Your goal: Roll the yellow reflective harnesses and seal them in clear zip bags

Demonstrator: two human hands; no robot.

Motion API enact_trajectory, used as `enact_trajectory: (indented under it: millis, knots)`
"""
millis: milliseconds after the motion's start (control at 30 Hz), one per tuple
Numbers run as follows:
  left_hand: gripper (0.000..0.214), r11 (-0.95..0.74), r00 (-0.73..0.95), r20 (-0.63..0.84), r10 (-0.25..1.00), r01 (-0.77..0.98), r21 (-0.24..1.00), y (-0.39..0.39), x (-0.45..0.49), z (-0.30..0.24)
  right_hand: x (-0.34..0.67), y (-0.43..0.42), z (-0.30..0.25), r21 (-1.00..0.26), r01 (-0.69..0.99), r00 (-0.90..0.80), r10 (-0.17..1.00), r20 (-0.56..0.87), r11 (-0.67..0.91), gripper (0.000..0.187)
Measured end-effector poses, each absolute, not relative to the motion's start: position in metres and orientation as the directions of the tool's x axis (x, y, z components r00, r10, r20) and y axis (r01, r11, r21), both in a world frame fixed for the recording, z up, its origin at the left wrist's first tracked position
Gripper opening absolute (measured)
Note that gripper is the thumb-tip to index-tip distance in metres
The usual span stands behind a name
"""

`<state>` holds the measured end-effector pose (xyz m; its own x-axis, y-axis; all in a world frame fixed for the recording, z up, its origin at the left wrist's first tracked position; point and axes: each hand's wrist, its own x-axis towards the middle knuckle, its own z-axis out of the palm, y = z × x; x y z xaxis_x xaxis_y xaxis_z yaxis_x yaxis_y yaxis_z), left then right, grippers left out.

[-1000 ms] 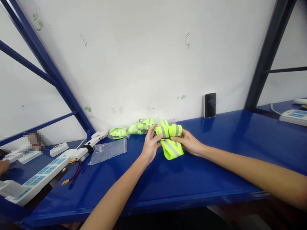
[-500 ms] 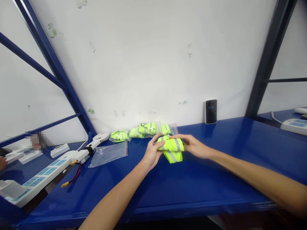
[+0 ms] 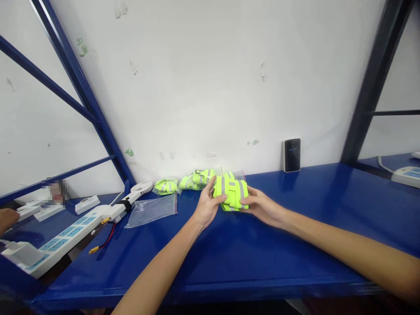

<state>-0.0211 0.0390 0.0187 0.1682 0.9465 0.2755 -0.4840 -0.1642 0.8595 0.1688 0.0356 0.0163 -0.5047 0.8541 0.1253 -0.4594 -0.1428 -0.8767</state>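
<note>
Between my hands is a folded reflective vest (image 3: pixel 232 192), bright yellow-green with silver-grey stripes, held up over the blue table. My left hand (image 3: pixel 208 202) grips its left side, thumb in front and fingers mostly behind. On the right side, my right hand (image 3: pixel 260 204) pinches it with the thumb in front; the other fingers are partly hidden. Behind it, along the wall, lie similar yellow-green bundles in clear bags, among them one at the left (image 3: pixel 166 186) and one in the middle (image 3: pixel 203 176). An unfilled clear zip bag (image 3: pixel 152 211) lies flat left of my left hand.
A white power strip (image 3: pixel 65 238) runs along the table's left side, beside a white fan (image 3: pixel 141 188) and a red-black cable with yellow connectors (image 3: pixel 105 241). A black-screened device (image 3: pixel 292 155) leans at the wall. At far left, another person's hand (image 3: pixel 7 219) shows.
The vest has been folded into a more compact bundle, its hanging lower flap tucked up and its stripes now upright. My right thumb has come round to the front. The view has shifted slightly.
</note>
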Motion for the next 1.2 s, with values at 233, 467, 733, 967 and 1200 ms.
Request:
enact_trajectory:
  millis: [233, 467, 733, 967, 1200]
  knots:
    - [0.076, -0.109, 0.354, 0.179, 0.918, -0.209, 0.972, 0.042, -0.034, 0.017, 0.170, 0.032, 0.013, -0.886, -0.422, -0.458, 0.889, 0.025, -0.192, 0.053]
    - [0.080, -0.045, 0.401, 0.070, 0.914, -0.071, 0.996, 0.042, -0.038, 0.010, 0.169, 0.034, 0.008, -0.949, -0.282, -0.431, 0.902, -0.005, -0.140, 0.066]
    - [0.077, -0.042, 0.435, 0.079, 0.897, -0.094, 0.995, 0.044, -0.037, 0.004, 0.168, 0.030, 0.007, -0.963, -0.242, -0.416, 0.909, -0.009, -0.121, 0.073]
    - [0.077, -0.098, 0.443, 0.121, 0.888, -0.074, 0.992, 0.044, -0.033, 0.003, 0.165, 0.025, 0.008, -0.955, -0.286, -0.429, 0.902, 0.050, -0.083, 0.065]
    - [0.082, -0.298, 0.434, 0.208, 0.877, 0.151, 0.943, 0.043, -0.038, 0.006, 0.168, 0.031, 0.005, -0.961, -0.262, -0.404, 0.895, 0.188, 0.084, 0.063]
